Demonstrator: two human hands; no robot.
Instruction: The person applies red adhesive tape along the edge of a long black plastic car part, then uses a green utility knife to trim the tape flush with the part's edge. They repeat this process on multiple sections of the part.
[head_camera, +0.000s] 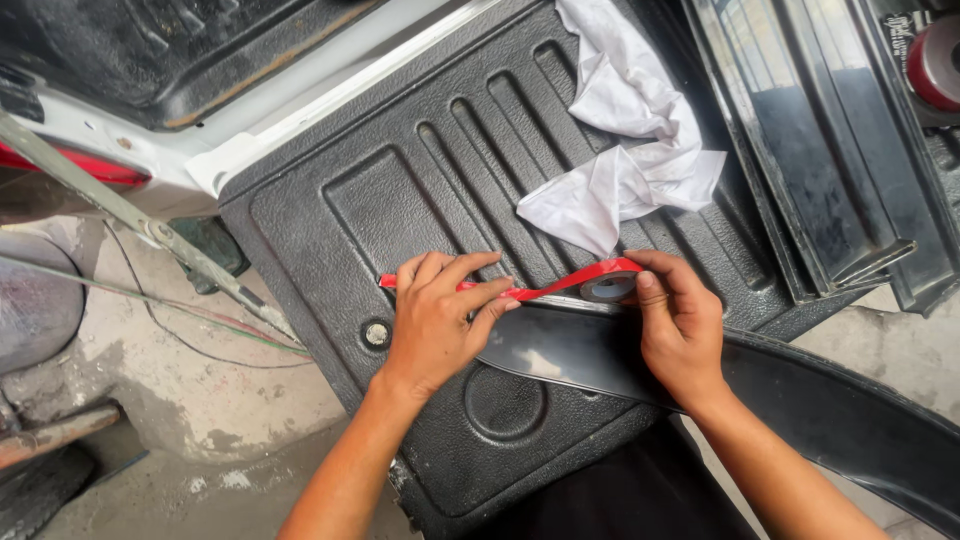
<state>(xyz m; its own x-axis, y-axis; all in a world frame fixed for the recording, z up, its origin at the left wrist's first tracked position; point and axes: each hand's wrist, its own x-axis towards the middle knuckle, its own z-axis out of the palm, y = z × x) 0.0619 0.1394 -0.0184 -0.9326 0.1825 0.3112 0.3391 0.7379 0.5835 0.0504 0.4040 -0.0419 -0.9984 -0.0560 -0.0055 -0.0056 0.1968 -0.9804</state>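
left hand (435, 315) pressing the loose red tape (560, 286) flat onto the curved black trim strip (600, 355), right hand (680, 325) gripping the tape roll (608, 288) and pulling it taut for a straight run, all resting across the ribbed black tailgate liner (440, 170) beside a crumpled white cloth (625, 150).

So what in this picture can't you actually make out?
All in the head view:
- The black curved trim piece: its far end is cut off by the frame's right edge.
- The red tape roll: partly hidden under the right hand.
- The tape's loose end: covered by the left hand.
- The white cloth: its top runs past the upper edge.
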